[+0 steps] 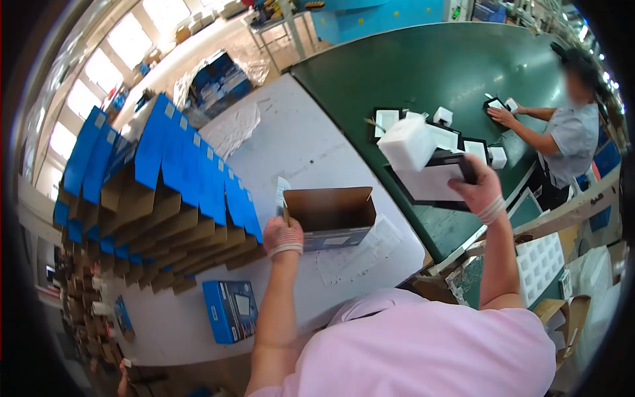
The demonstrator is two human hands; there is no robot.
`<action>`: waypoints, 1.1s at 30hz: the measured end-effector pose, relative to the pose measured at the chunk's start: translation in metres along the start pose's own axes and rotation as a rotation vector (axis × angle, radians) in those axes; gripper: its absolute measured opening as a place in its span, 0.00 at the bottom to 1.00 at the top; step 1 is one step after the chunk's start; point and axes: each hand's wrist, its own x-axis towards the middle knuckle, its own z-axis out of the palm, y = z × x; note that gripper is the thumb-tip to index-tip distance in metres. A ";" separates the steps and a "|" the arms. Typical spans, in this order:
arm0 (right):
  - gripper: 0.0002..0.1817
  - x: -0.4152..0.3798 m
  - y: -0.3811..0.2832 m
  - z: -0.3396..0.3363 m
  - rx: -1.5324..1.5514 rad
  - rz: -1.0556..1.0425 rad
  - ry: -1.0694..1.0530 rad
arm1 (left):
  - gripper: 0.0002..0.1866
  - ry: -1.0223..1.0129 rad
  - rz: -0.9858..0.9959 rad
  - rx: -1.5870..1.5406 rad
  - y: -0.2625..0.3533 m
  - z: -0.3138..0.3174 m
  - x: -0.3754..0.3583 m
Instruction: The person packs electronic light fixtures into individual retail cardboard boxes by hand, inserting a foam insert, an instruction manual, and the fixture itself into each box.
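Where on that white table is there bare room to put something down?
Bare patches: the white table beyond the open carton, up to the green belt, and the near strip between the closed blue box and the left hand. Crowded: the blue-flapped carton stack at left, and the belt around the right hand.

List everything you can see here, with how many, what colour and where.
open box: one, brown inside, on the white table, left hand at its edge
white table: one, centre
framed device: one, black with white foam block on its end, held over the green belt
green belt: one, upper right
stacked boxes: many, blue and brown, left
closed box: one, blue, near table edge
co-worker: one, grey shirt, far right
left hand: on open box
right hand: gripping framed device
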 end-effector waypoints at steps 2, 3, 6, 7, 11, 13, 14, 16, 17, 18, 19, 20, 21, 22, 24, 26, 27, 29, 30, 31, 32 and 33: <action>0.25 0.000 -0.030 0.004 0.008 -0.142 -0.063 | 0.12 0.006 0.000 -0.030 -0.008 0.019 -0.014; 0.26 0.000 -0.045 0.009 0.010 -0.156 -0.122 | 0.11 0.012 0.007 -0.049 -0.012 0.026 -0.018; 0.29 0.004 -0.075 0.034 0.002 -0.258 -0.372 | 0.12 -0.039 -0.015 -0.131 -0.020 0.042 -0.024; 0.29 0.007 -0.083 0.045 0.004 -0.270 -0.458 | 0.14 0.000 0.022 -0.183 -0.022 0.049 -0.024; 0.27 0.019 -0.096 0.095 -0.464 -0.446 -0.615 | 0.20 -0.056 -0.147 -0.938 -0.037 0.086 -0.021; 0.23 0.026 -0.094 0.115 -0.604 -0.510 -0.678 | 0.20 -0.091 -0.268 -1.492 -0.036 0.094 -0.023; 0.23 0.029 -0.096 0.124 -0.686 -0.500 -0.698 | 0.20 -0.035 -0.241 -1.536 -0.042 0.103 -0.024; 0.22 0.034 -0.104 0.136 -0.867 -0.460 -0.723 | 0.20 0.060 -0.181 -1.639 -0.049 0.129 -0.022; 0.20 0.035 -0.112 0.142 -0.932 -0.411 -0.774 | 0.18 0.021 -0.224 -1.685 -0.039 0.116 -0.026; 0.20 0.037 -0.114 0.148 -0.984 -0.403 -0.816 | 0.18 -0.009 -0.206 -1.688 -0.038 0.116 -0.028; 0.20 0.036 -0.117 0.154 -1.060 -0.383 -0.854 | 0.19 -0.037 -0.188 -1.689 -0.042 0.117 -0.028; 0.20 0.036 -0.119 0.162 -1.133 -0.364 -0.893 | 0.19 -0.062 -0.169 -1.687 -0.046 0.120 -0.030; 0.19 0.037 -0.116 0.170 -1.167 -0.354 -0.928 | 0.21 -0.057 -0.223 -1.829 -0.045 0.125 -0.032; 0.18 0.038 -0.113 0.176 -1.203 -0.340 -0.961 | 0.20 -0.089 -0.196 -1.878 -0.055 0.134 -0.034; 0.19 0.035 -0.114 0.182 -1.230 -0.317 -0.976 | 0.20 -0.168 -0.140 -1.977 -0.075 0.158 -0.039; 0.19 0.032 -0.107 0.187 -1.229 -0.267 -0.974 | 0.20 -0.154 -0.087 -1.889 -0.068 0.142 -0.048; 0.19 0.029 -0.106 0.189 -1.260 -0.250 -0.993 | 0.21 -0.141 -0.063 -1.841 -0.064 0.131 -0.050; 0.19 0.025 -0.102 0.192 -1.314 -0.228 -1.045 | 0.18 -0.187 -0.108 -1.826 -0.049 0.117 -0.059; 0.20 0.023 -0.100 0.191 -1.313 -0.220 -1.041 | 0.17 -0.204 -0.137 -1.810 -0.049 0.114 -0.064; 0.20 0.020 -0.096 0.188 -1.305 -0.221 -1.046 | 0.18 -0.066 0.083 -1.173 -0.055 0.120 -0.068; 0.20 0.016 -0.092 0.189 -1.289 -0.233 -1.062 | 0.18 -0.071 0.082 -1.201 -0.054 0.115 -0.069; 0.19 0.014 -0.077 0.193 -1.274 -0.216 -1.036 | 0.18 -0.072 0.075 -1.217 -0.048 0.113 -0.069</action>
